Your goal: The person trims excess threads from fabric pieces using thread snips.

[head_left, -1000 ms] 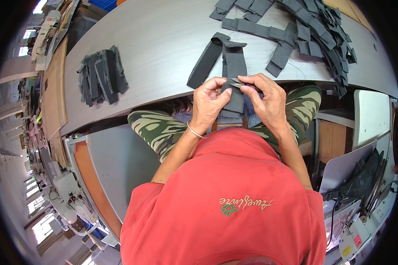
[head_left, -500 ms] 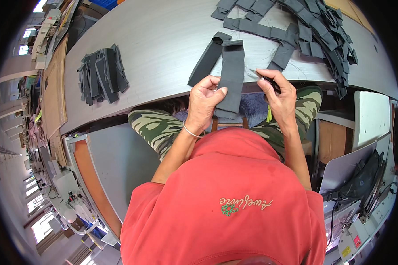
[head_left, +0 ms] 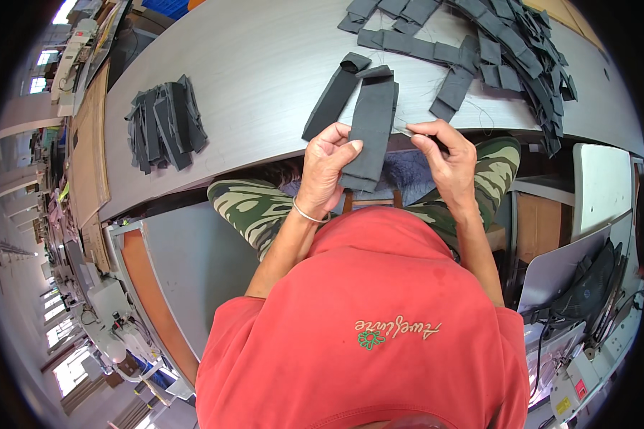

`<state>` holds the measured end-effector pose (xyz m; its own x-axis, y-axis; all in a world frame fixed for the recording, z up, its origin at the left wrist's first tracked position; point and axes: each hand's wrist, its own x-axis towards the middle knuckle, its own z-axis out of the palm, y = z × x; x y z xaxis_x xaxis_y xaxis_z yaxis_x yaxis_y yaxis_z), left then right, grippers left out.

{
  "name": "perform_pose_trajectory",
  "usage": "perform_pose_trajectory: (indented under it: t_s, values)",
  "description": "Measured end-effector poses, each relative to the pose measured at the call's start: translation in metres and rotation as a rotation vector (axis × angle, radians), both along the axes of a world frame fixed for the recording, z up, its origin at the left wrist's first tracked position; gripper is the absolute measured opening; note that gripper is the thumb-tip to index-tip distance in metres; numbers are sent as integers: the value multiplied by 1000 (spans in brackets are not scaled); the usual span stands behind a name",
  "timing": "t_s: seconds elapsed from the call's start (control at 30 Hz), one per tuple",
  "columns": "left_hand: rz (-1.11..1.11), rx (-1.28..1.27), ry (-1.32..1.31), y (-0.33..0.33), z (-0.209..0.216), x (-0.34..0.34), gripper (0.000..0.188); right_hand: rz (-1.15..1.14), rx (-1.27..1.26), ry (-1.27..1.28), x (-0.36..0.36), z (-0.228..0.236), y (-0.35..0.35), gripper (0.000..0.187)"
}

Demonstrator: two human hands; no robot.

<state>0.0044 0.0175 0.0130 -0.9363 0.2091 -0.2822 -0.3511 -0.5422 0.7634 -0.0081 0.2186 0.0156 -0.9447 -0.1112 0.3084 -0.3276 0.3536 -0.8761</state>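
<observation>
My left hand pinches a folded dark grey fabric strip between thumb and fingers, over the table's near edge. The strip tilts slightly, its far end up and to the right. To its right, my right hand is closed round small thread snips, with the pointed metal tip toward the strip's right edge. Most of the snips' dark handle is hidden in the palm. Just left of the held strip, another grey fabric strip lies on the table.
A bundle of grey strips lies on the left of the grey table. A linked chain of grey fabric pieces runs into a large heap at the far right, hanging over the edge. Loose threads lie near my right hand.
The held strip has tilted, its near end shifting left. My right hand has moved a little left, bringing the snips' tip closer to the strip's edge.
</observation>
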Motion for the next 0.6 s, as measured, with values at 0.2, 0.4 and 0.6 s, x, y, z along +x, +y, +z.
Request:
perform_pose_trajectory:
  t_s: [0.2,0.4,0.6]
  values:
    - [49,-47,29,2,1,-2,9,122,-193,-329,4,-5,3,16]
    - [69,-83,79,5,-2,-1,12,-28,-192,-271,7,-3,-9,17]
    - [43,-81,68,5,0,-1,11,-104,83,54,7,1,-14,17]
